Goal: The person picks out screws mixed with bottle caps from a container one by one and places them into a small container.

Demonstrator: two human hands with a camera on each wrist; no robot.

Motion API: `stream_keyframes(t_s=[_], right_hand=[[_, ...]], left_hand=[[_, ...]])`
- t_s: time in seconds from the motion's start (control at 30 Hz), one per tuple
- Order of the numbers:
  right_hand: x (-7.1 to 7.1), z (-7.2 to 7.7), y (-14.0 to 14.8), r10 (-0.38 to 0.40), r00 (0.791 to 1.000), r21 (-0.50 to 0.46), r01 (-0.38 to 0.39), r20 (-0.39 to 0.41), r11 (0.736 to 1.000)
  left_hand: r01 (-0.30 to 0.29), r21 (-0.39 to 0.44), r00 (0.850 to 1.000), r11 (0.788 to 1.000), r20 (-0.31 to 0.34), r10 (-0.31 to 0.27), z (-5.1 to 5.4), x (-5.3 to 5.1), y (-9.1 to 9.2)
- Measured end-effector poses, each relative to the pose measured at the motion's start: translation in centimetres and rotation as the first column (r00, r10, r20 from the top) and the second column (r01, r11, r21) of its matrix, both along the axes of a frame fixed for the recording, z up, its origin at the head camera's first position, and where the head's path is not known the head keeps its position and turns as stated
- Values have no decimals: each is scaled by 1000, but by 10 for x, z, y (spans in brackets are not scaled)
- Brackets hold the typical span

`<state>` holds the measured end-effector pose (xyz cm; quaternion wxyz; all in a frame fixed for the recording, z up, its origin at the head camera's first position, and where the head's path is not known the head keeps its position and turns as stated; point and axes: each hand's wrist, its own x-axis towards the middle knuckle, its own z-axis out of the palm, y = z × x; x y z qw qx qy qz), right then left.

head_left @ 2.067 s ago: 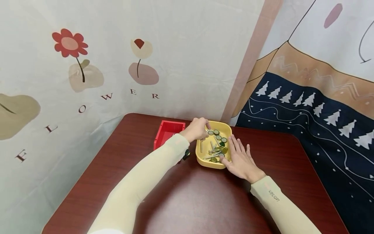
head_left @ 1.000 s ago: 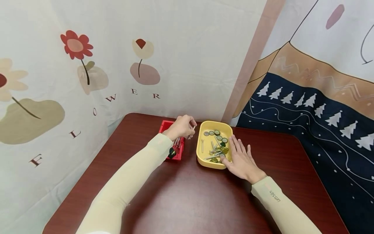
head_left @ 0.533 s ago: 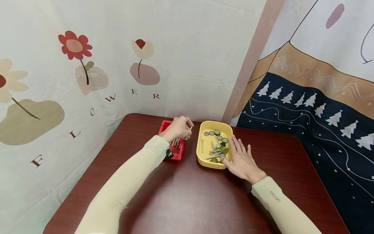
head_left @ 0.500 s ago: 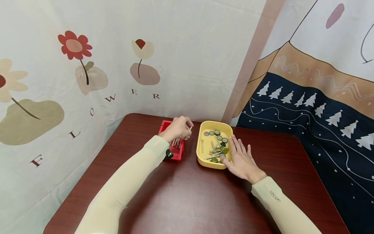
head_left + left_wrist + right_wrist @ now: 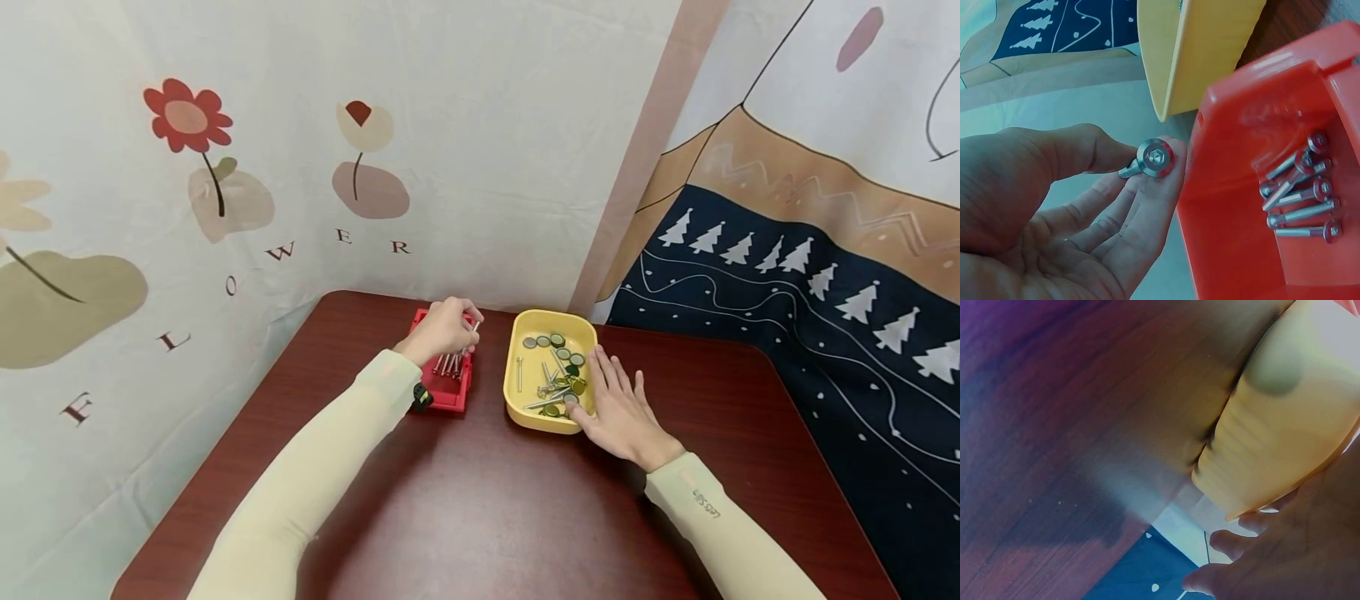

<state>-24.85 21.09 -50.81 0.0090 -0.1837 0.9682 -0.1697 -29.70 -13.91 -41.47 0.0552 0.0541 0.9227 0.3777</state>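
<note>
My left hand [image 5: 444, 327] is over the red bin [image 5: 438, 401], pinching a hex socket bolt [image 5: 1155, 157] between thumb and fingers. In the left wrist view the bolt's round head faces the camera, and its shank is mostly hidden by the fingers. Several similar bolts [image 5: 1300, 194] lie inside the bin. To the right stands a yellow tray [image 5: 551, 425] holding loose bolts [image 5: 519, 375] and bottle caps [image 5: 557, 340]. My right hand [image 5: 622, 412] rests with straight fingers along the tray's right rim, its thumb over the near right corner.
Both containers stand towards the back of a dark red-brown table [image 5: 480, 517], a narrow gap between them. Behind the table hangs a printed cloth [image 5: 495, 150] with flowers, and a dark blue part with white trees [image 5: 855, 303] is on the right.
From above the yellow tray, my left hand has moved left to the red bin, carrying the bolt, and has lately shifted slightly further left. My right hand has stayed at the tray's rim.
</note>
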Motion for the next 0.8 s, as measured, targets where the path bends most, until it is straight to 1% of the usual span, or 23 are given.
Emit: stream_keyframes(t_s=[0.13, 0.33, 0.47, 0.5, 0.6, 0.7, 0.73, 0.8], right_hand=[[0, 0, 0, -2, 1000, 0, 2, 4, 1000], [0, -1, 0, -5, 1000, 8, 5, -3, 1000], [2, 0, 0, 11, 1000, -38, -12, -19, 999], [2, 1, 0, 14, 1000, -67, -15, -18, 998], [2, 1, 1, 22, 1000, -84, -23, -22, 996], [1, 0, 1, 15, 1000, -62, -16, -13, 998], [0, -1, 1, 14, 1000, -35, -14, -12, 999], [-1, -1, 1, 7, 1000, -11, -7, -3, 1000]], left_hand=[[-13, -3, 1000, 1000, 0, 13, -2, 0, -7], [-31, 20, 999, 999, 14, 31, -6, 0, -15], [-40, 28, 999, 999, 25, 39, -8, 0, -19], [-42, 29, 999, 999, 27, 41, -9, -1, -20], [-52, 30, 998, 998, 31, 51, -10, -1, -22], [-62, 41, 998, 997, 35, 61, -12, -1, -25], [-64, 41, 997, 997, 36, 62, -13, -2, -26], [-63, 35, 997, 997, 38, 62, -15, -2, -28]])
